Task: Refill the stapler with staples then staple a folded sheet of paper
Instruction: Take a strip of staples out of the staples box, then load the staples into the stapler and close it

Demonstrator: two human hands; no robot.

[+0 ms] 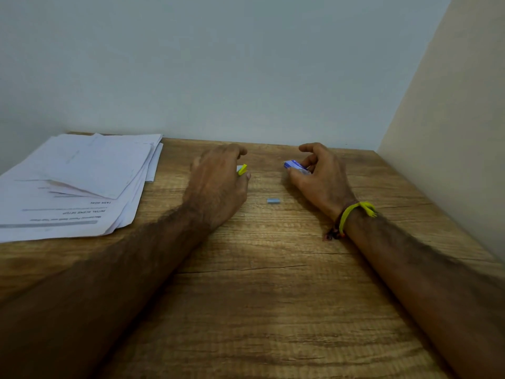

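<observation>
My left hand (218,179) lies curled over a small yellow and white stapler (242,169) on the wooden table (273,296); only the stapler's tip shows past my fingers. To the right, my right hand (319,173) pinches a small blue staple box (296,166) between thumb and fingers, low over the table. A short grey strip of staples (273,201) rests on the table between my two hands, nearer to me. A pile of white printed sheets (79,184) covers the table's back left.
The table stands in a corner, with a pale wall (246,64) behind it and a cream wall (451,132) close along its right edge. A yellow band (352,212) circles my right wrist.
</observation>
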